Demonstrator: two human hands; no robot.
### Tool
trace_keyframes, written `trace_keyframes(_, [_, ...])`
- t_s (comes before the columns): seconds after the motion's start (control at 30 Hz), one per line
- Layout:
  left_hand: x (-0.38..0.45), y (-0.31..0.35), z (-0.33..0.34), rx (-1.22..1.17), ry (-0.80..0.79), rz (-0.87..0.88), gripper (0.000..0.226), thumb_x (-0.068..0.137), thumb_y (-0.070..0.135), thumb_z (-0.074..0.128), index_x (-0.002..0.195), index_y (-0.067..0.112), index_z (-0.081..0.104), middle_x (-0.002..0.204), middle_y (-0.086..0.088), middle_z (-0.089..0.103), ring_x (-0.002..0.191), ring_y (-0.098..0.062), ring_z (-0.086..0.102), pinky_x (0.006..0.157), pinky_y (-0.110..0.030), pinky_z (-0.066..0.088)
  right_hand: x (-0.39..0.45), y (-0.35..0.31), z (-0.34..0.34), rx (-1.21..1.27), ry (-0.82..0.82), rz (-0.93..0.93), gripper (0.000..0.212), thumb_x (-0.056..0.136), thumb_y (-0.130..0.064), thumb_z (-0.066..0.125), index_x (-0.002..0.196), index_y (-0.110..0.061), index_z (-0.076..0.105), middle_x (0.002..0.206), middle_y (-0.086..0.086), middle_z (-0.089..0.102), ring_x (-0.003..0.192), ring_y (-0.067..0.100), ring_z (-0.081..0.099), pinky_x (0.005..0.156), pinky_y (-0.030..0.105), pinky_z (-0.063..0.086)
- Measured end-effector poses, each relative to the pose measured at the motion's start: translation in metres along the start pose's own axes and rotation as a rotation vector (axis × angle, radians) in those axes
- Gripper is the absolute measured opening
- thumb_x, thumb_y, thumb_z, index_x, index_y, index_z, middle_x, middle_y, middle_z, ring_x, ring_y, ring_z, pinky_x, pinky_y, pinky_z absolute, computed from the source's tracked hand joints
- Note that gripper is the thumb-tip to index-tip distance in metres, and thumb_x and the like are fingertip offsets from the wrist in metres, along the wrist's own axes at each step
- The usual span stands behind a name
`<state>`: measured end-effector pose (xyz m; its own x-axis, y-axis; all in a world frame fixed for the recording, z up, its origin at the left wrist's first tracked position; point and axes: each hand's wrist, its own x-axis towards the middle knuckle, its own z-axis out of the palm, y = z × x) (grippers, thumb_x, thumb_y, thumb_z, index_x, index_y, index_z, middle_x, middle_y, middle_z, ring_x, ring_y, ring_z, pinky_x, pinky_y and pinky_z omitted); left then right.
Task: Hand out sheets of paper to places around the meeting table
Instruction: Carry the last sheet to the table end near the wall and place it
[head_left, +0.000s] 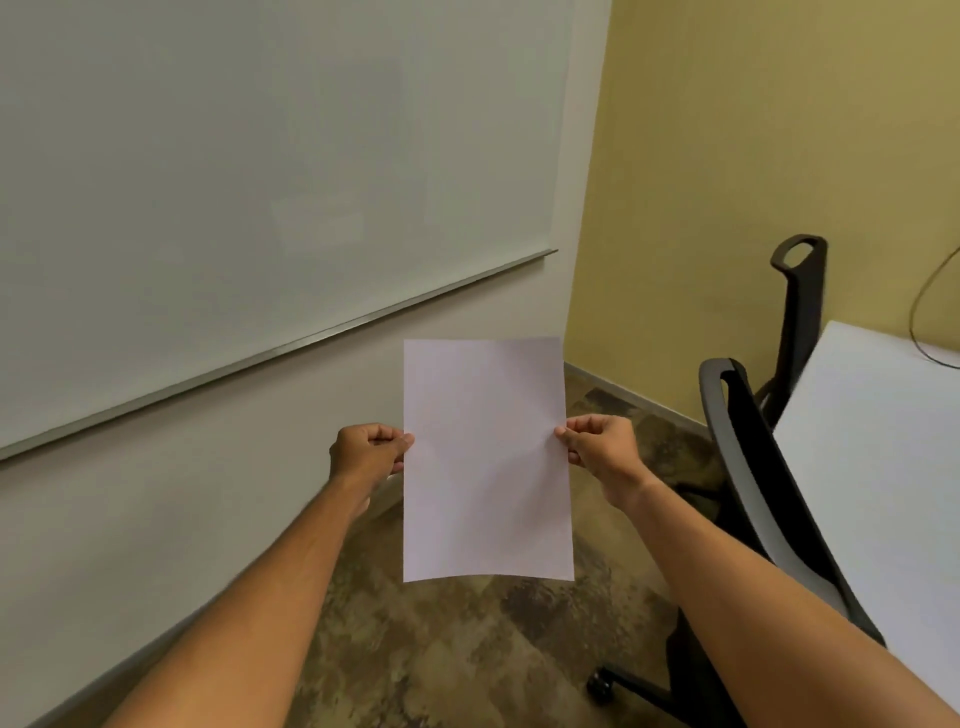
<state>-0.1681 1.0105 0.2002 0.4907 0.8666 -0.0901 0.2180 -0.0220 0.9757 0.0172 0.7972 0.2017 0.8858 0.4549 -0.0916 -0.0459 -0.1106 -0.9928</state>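
A blank white sheet of paper (487, 460) hangs upright in the air in front of me, over the floor. My left hand (370, 448) pinches its left edge about halfway up. My right hand (602, 446) pinches the right edge at the same height. The white meeting table (893, 441) shows at the right edge of the view, well to the right of the sheet, with nothing lying on the part I can see except a thin cable (922, 312) at its far end.
A black office chair (753, 467) stands pushed against the table's near side, with a second chair (797, 312) behind it. A large whiteboard (260, 182) fills the wall at left. A yellow wall (727, 156) closes the far end. The brown mottled carpet (467, 649) runs between wall and chairs.
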Motion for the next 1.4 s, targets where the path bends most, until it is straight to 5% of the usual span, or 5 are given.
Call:
trace_keyframes(0.2, [0.11,0.033,0.041,0.016,-0.19,0.039,0.009,0.084,0.007,0.075,0.09,0.004,0.069,0.096,-0.012,0.07,0.082,-0.022,0.069,0.077,-0.033,0.059,0.068,-0.017,0.012,0.003,0.205,0.027,0.008,0.085,-0.009,0.072,0.087,-0.001,0.072,0.093,0.016,0.073,0.089,0.03,0.069,0.083,0.043,0.06])
trace_keyframes(0.57, [0.246,0.072,0.175,0.039,-0.446,0.103,0.007,0.083,0.007,0.076,0.082,0.008,0.069,0.094,-0.013,0.072,0.086,-0.025,0.071,0.079,-0.035,0.06,0.182,-0.02,-0.021,0.02,0.507,0.046,0.01,0.086,-0.013,0.072,0.087,-0.004,0.072,0.091,0.011,0.073,0.085,0.025,0.07,0.07,0.032,0.06])
trace_keyframes(1.07, [0.391,0.154,0.421,0.105,-0.704,0.19,0.006,0.084,0.008,0.075,0.087,0.007,0.072,0.093,-0.011,0.073,0.086,-0.024,0.07,0.083,-0.039,0.06,0.375,-0.031,-0.129,0.104,0.779,0.044,0.008,0.085,-0.016,0.073,0.086,-0.008,0.071,0.096,0.008,0.071,0.092,0.024,0.069,0.082,0.039,0.059])
trace_keyframes(1.23, [0.413,0.179,0.519,0.11,-0.853,0.219,0.005,0.085,0.007,0.073,0.084,0.007,0.069,0.086,-0.008,0.071,0.075,-0.017,0.067,0.058,-0.021,0.057,0.414,-0.031,-0.18,0.126,0.918,0.054,0.009,0.086,-0.014,0.073,0.089,-0.006,0.071,0.097,0.01,0.071,0.093,0.027,0.068,0.084,0.041,0.059])
trace_keyframes(1.4, [0.434,0.207,0.628,0.097,-1.049,0.25,0.003,0.085,0.004,0.074,0.085,0.003,0.07,0.091,-0.015,0.072,0.082,-0.024,0.069,0.071,-0.031,0.059,0.451,-0.033,-0.232,0.166,1.083,0.05,0.008,0.084,-0.01,0.073,0.087,-0.003,0.071,0.098,0.015,0.072,0.094,0.032,0.07,0.084,0.043,0.059])
